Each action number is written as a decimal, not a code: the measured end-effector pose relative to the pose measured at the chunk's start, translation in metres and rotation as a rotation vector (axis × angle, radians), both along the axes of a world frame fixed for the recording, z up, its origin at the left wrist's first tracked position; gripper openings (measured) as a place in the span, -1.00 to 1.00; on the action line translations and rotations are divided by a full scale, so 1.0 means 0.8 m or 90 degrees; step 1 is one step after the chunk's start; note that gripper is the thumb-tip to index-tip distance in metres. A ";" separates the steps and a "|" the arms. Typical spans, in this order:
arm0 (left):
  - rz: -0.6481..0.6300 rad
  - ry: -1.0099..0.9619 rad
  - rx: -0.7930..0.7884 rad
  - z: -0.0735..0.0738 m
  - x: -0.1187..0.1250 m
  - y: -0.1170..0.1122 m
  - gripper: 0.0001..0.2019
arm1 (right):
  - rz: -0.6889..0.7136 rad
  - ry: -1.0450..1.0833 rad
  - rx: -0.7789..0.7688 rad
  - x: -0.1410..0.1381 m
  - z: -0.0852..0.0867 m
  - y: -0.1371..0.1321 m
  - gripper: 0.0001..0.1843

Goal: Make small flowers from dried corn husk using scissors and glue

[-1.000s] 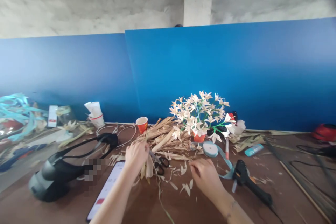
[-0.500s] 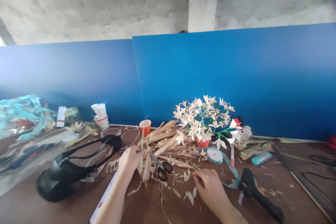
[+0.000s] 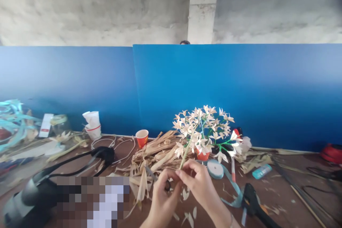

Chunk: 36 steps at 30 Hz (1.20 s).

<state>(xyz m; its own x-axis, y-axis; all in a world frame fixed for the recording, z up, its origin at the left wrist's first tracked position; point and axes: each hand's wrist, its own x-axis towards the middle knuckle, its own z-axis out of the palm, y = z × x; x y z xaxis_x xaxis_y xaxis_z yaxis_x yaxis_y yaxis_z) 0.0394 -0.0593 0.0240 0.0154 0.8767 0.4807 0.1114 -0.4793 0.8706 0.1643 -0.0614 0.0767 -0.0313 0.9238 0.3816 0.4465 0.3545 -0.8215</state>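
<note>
Both bare hands meet above the brown table point(image 3: 136, 217), the left hand point(image 3: 165, 194) and right hand point(image 3: 199, 185) pinching a pale green husk strip point(image 3: 184, 157) that slants up in front of white husk flowers point(image 3: 196, 128) standing in a red cup point(image 3: 203, 155). Scissors point(image 3: 151, 174) lie partly hidden behind the left hand, by a pile of dried corn husks point(image 3: 162, 149). To the right are a light-blue ribbon roll point(image 3: 215, 169) and a black glue gun point(image 3: 249, 199).

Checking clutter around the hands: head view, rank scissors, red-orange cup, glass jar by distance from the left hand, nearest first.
From the left hand:
1. Scissors, just beyond it, partly hidden.
2. Red-orange cup, farther back, to the left.
3. Glass jar, far left, at the back.
</note>
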 end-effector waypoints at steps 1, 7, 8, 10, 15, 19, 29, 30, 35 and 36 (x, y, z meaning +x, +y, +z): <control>-0.041 -0.051 -0.034 -0.001 -0.002 0.000 -0.82 | 0.009 0.001 -0.015 0.003 -0.002 0.002 -0.79; -0.237 -0.214 -0.242 -0.010 -0.010 0.017 -0.72 | 0.052 0.024 -0.129 0.010 -0.013 0.006 -0.73; -0.270 -0.239 -0.272 -0.012 -0.010 0.020 -0.71 | 0.070 0.031 -0.147 0.010 -0.013 0.006 -0.72; -0.322 -0.287 -0.325 -0.014 -0.011 0.022 -0.69 | 0.110 0.046 -0.176 0.011 -0.010 0.006 -0.71; -0.366 -0.386 -0.407 -0.010 -0.013 0.014 -0.69 | 0.182 0.088 -0.205 0.018 0.000 0.005 -0.77; -0.319 -0.314 -0.401 -0.005 -0.014 0.013 -0.70 | 0.143 0.049 -0.177 0.020 0.000 0.002 -0.81; -0.272 -0.267 -0.340 -0.015 -0.016 0.031 -0.61 | 0.133 -0.135 -0.062 0.007 -0.006 -0.008 -0.80; -0.259 -0.277 -0.351 -0.015 -0.018 0.031 -0.62 | 0.137 -0.112 -0.067 0.008 -0.007 -0.008 -0.79; -0.183 -0.207 -0.343 -0.010 -0.022 0.029 -0.65 | 0.087 -0.087 -0.068 0.011 -0.010 0.000 -0.80; -0.182 -0.172 -0.323 -0.009 -0.022 0.030 -0.63 | 0.069 -0.106 -0.058 0.011 -0.011 0.001 -0.79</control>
